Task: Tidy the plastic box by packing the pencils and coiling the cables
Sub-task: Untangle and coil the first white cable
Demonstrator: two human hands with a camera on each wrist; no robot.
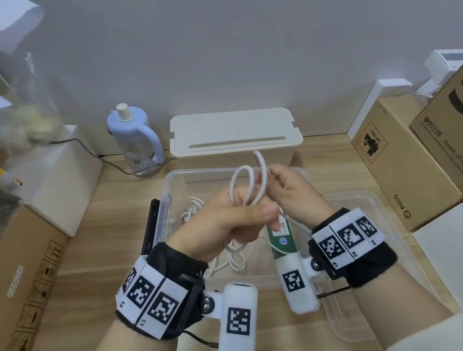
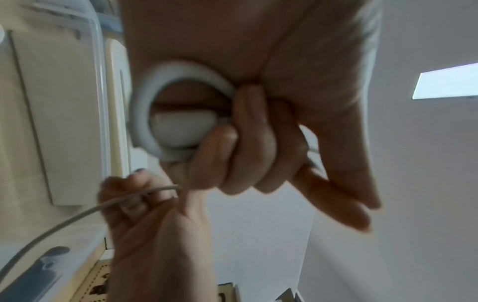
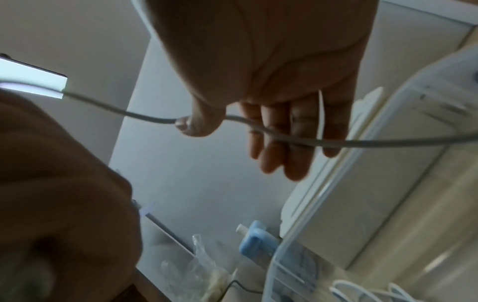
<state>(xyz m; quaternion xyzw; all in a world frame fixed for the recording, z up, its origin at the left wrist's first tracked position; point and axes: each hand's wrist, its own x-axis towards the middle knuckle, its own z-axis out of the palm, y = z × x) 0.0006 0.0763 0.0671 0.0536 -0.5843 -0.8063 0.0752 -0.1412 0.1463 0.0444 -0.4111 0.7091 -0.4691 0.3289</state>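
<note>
Left hand (image 1: 225, 221) grips the coiled loops of white cable (image 1: 248, 186) above the clear box (image 1: 171, 184); keep that fist firm. Right hand (image 1: 289, 190) pinches the free run; feed it round evenly, matching loop size.

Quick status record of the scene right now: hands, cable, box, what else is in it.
left hand: grips coiled loops of the white cable
right hand: pinches the cable's free run, feeding a loop
plastic box: open, under the hands
in box: more white cable, green pack
pencils: none visible
lid: beside box, right
</note>
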